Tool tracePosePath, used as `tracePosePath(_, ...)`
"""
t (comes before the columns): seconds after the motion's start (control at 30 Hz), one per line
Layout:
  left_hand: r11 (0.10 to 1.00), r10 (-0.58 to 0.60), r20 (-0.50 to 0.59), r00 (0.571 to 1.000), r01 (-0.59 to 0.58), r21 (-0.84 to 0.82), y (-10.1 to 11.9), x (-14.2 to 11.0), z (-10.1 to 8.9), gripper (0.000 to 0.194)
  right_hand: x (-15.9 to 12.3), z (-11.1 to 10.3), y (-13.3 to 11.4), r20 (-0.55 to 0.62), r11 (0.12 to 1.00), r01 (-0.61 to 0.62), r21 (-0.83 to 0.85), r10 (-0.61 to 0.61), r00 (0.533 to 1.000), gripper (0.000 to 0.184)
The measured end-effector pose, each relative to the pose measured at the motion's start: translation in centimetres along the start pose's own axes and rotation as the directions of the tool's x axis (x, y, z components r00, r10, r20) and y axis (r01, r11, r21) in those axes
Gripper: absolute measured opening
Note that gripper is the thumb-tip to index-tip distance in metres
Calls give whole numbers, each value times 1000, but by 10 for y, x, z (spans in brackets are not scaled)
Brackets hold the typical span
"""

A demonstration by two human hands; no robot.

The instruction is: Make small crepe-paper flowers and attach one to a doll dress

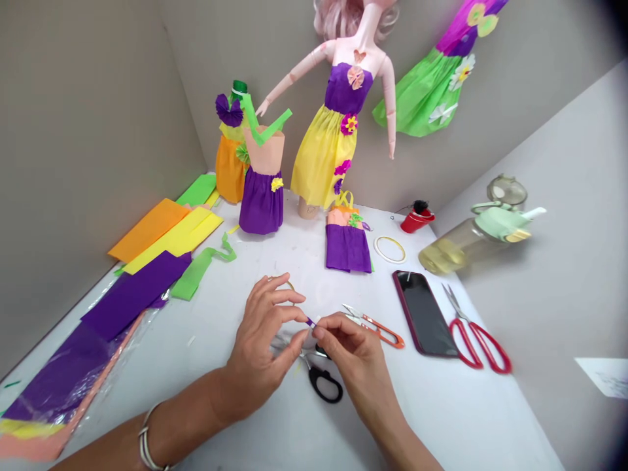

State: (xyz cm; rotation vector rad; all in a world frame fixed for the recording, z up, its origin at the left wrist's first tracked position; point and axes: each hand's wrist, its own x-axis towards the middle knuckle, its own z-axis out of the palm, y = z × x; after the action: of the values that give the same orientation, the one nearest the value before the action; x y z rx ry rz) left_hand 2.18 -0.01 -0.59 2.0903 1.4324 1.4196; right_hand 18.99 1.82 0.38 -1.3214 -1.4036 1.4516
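Note:
A tiny purple paper piece (310, 322) with a whitish end lies between my two hands, above the table. My right hand (356, 356) pinches one end between thumb and forefinger. The thumb and forefinger of my left hand (269, 333) close around the other end, while its remaining fingers are spread. Black-handled scissors (324, 384) lie beneath the hands, their blades partly hidden. Just beyond my right hand are orange thread snips (387, 333), partly covered by it. A thin golden ring shape shows behind my left fingers; I cannot tell what it is.
Crepe paper sheets (132, 288) line the left side. Paper-dressed bottles (262, 203), a doll (333, 131) and a small purple-skirted outfit (348, 248) stand or lie behind. To the right are a tape roll (390, 250), phone (426, 314), red scissors (478, 343) and water bottle (456, 242).

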Motion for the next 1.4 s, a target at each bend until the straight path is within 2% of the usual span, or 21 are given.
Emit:
tracePosePath(0.13,994,83,30,996,-85,73,3,0,-3,22,1,1,-1,6,1000,-6,11,6,1000,18)
tracePosePath(0.33,994,-62,102,993,52,93,-6,1,1,11,0,2,0,7,999,36,-12,-36,999,14)
tracePosePath(0.63,994,-107,132,985,105,21,-11,0,2,9,-3,3,2,-2,976,151,-156,-154,988,11)
tracePosePath(0.97,970,-188,137,973,206,-132,-14,1,5,8,-1,3,2,4,980,146,-132,-147,989,10)
tracePosePath(1.4,946,-255,168,952,282,-158,-13,2,6,9,-2,3,3,-5,978,151,-142,-153,988,11)
